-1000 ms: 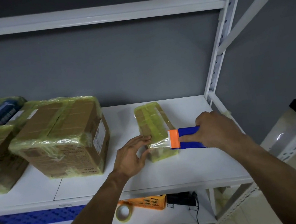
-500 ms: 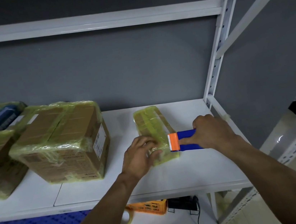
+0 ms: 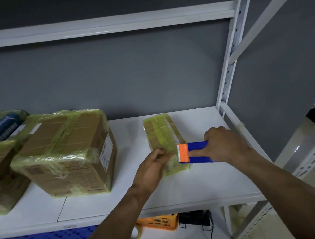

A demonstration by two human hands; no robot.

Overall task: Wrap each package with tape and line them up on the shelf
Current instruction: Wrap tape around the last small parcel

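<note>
One white shelf (image 3: 201, 185) is carrying wrapped boxes (image 3: 66, 151) at left, a small package (image 3: 159, 131) at right.
The small package's long axis is running near to far; the left hand (image 3: 152, 169) is pressing nearly straight fingers (image 3: 164, 154) on its near end, while the right hand (image 3: 223, 144) is gripping the tape dispenser (image 3: 196, 152) against its right side. One second ago loose tape was stretching between them.

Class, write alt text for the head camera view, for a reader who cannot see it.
A person's right hand holds a blue and orange tape dispenser against a small tape-wrapped package on a white shelf, while the left hand rests on the package's near end. Larger wrapped boxes stand to its left.
</note>
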